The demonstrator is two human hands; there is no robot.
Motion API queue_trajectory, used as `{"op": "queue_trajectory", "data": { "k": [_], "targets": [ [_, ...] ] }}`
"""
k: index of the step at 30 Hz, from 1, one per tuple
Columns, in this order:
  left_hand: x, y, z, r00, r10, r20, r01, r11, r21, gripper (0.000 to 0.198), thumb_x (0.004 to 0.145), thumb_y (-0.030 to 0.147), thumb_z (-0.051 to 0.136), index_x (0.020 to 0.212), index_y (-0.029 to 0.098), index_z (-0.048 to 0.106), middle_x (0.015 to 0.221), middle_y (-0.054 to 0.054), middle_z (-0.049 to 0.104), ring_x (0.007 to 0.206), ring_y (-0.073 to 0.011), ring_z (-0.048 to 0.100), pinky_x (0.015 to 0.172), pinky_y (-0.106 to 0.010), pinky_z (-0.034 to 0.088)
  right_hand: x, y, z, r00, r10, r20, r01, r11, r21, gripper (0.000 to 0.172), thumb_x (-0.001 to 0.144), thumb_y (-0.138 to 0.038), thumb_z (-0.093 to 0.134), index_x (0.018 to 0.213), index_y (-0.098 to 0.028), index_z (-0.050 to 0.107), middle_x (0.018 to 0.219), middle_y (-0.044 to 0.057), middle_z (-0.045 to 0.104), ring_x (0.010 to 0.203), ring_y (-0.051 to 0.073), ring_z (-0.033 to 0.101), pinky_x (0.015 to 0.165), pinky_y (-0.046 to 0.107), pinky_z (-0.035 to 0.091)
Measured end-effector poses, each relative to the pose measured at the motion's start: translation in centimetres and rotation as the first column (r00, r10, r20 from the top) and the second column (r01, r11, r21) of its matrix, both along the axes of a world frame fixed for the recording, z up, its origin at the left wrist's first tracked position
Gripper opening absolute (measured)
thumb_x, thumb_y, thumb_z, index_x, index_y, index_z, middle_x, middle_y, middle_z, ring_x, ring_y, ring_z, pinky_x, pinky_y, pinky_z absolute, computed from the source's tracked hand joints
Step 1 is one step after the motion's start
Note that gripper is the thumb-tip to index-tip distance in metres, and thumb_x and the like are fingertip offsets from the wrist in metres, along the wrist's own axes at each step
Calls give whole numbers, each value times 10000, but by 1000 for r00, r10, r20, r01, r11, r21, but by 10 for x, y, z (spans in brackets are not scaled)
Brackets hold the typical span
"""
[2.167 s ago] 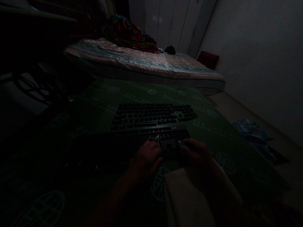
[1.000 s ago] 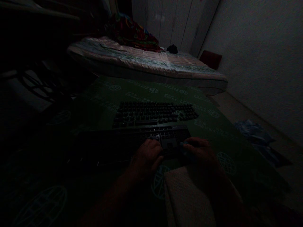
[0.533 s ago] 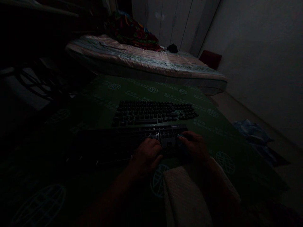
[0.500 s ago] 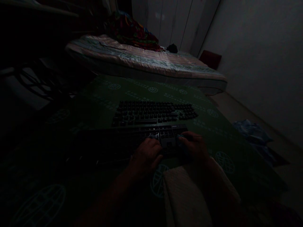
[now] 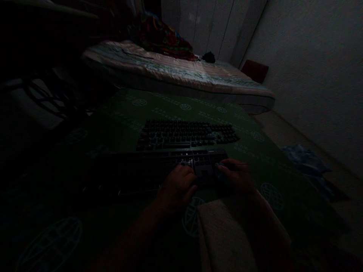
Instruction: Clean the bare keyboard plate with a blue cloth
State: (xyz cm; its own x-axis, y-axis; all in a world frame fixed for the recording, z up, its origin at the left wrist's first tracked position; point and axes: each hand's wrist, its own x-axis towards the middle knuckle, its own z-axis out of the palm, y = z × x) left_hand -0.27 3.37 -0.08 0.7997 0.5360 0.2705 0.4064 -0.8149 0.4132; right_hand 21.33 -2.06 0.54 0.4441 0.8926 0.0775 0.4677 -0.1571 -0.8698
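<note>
The room is very dark. Two black keyboards lie on a green patterned cloth (image 5: 255,151). My left hand (image 5: 176,187) rests with curled fingers on the near keyboard (image 5: 159,166), at its right part. My right hand (image 5: 236,175) is closed at that keyboard's right end, pinching something small and bluish that I cannot make out. The far keyboard (image 5: 185,134) lies just behind, untouched.
A light-coloured knee or cushion (image 5: 224,238) sits below my hands. A mattress (image 5: 176,73) with a colourful bundle (image 5: 161,36) lies beyond the cloth. A red cushion (image 5: 255,70) leans on the wall; blue fabric (image 5: 304,162) lies on the floor at right.
My right hand has edged slightly up and left along the near keyboard's right end. The left hand has stayed put. The view has shifted a little.
</note>
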Motion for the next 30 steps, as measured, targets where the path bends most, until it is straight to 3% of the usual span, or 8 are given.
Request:
{"op": "queue_trajectory", "data": {
  "k": [5,12,16,19,30],
  "targets": [
    [0,0,-2,1000,0,12,0,1000,-3,76,830,165,538,897,150,572,1000,-81,582,925,-221,487,802,-372,452,-1,0,3,996,-69,-58,70,998,3,254,658,-420,674,740,-180,700,746,52,710,713,209,648,620,302,514],
    [-1,-1,0,1000,1,21,-1,1000,-14,61,817,160,548,876,162,565,1004,-77,580,935,-221,487,801,-367,449,0,-3,13,998,-44,-45,41,997,-68,233,613,-408,710,696,-190,715,706,50,713,689,230,654,614,327,512],
    [0,-1,1,1000,7,27,-7,1000,-16,54,818,165,544,868,164,565,994,-78,580,930,-220,490,803,-368,449,1,-3,13,995,-82,-54,78,994,-81,236,610,-409,708,696,-190,714,725,50,714,696,229,653,612,324,505],
    [0,-1,1,999,10,33,-10,1000,-8,55,813,166,544,863,176,565,989,-69,582,925,-216,492,796,-367,453,3,-3,12,996,-45,-76,39,996,-83,249,600,-416,714,688,-183,715,687,46,705,664,219,646,579,309,500],
    [1,0,-1,1000,-1,7,1,1000,8,69,832,180,517,873,164,570,981,-80,580,907,-221,493,782,-369,444,-15,3,9,995,-76,-67,76,997,8,245,646,-406,694,730,-176,706,753,65,713,714,218,652,635,325,515]
  ]
}}
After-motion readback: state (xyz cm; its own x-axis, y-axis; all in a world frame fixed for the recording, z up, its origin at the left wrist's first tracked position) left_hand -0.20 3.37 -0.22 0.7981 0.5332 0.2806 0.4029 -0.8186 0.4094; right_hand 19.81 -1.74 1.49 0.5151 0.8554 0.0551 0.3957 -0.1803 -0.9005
